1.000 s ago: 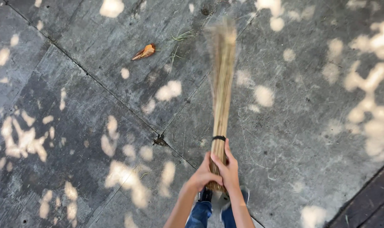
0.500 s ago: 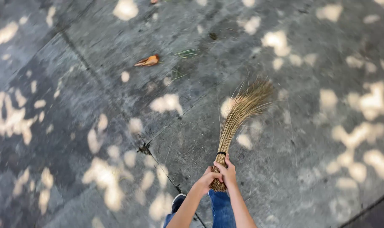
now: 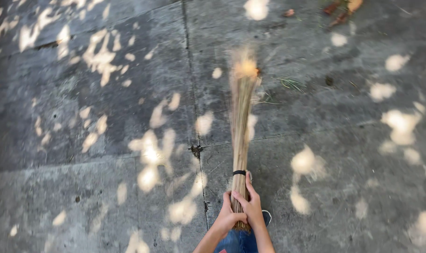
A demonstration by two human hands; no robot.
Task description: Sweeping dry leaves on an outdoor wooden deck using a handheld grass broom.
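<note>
A straw stick broom (image 3: 241,122) points away from me over grey stone paving (image 3: 105,187). Its bristle tip is blurred near a sunlit patch. A black band (image 3: 239,173) binds the bundle just above my hands. My left hand (image 3: 229,216) and my right hand (image 3: 252,206) both wrap the broom's lower end, side by side, touching each other. Blue jeans (image 3: 238,241) show under my forearms.
Dry brown leaves (image 3: 341,9) lie at the top right edge, with thin green grass blades (image 3: 291,84) right of the broom tip. A paving joint (image 3: 194,117) runs down the middle, with a dark hole (image 3: 195,150) where slabs meet. Sunlight spots dapple the ground.
The broom has swung from leaning right with splayed bristles to pointing straight ahead and blurred. The view shifted, so the leaves now sit at the top right. Both hands kept their grip.
</note>
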